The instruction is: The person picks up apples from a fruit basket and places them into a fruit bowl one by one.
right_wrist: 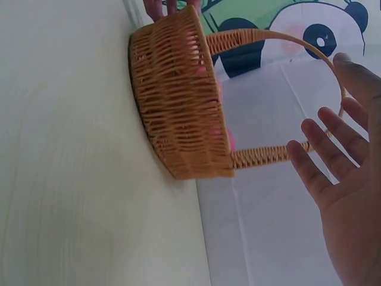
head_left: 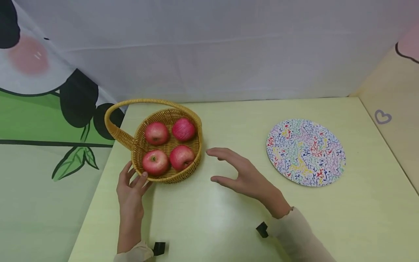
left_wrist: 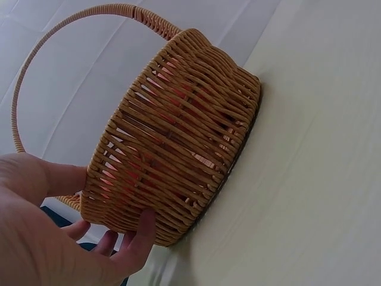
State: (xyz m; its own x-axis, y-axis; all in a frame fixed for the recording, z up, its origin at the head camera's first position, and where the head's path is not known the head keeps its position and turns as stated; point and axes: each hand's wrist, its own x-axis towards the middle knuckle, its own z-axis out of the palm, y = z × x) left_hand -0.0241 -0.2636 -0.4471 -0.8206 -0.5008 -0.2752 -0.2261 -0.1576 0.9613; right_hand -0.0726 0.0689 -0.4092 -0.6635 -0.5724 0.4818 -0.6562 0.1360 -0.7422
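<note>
A round wicker basket [head_left: 179, 177] with a tall arched handle [head_left: 154, 102] stands at the left of the table. Several red apples [head_left: 155, 162] lie inside it; through the weave only patches of them show in the left wrist view. My left hand [head_left: 131, 198] holds the basket's near left side, digits at the rim and against the woven wall [left_wrist: 172, 137]. To the right of the basket my right hand [head_left: 243, 174] hovers with nothing in it, thumb and fingers apart, fingertips a short way off the wall. In the right wrist view that hand's fingers [right_wrist: 330, 149] are spread and loosely bent.
On the right half of the pale table [head_left: 209, 225] lies an oval board [head_left: 306, 153] with a multicoloured squiggle pattern. A whitish cloth wall [head_left: 229, 54] rises behind the table's back edge. Printed panels with cartoon shapes flank the left and right sides.
</note>
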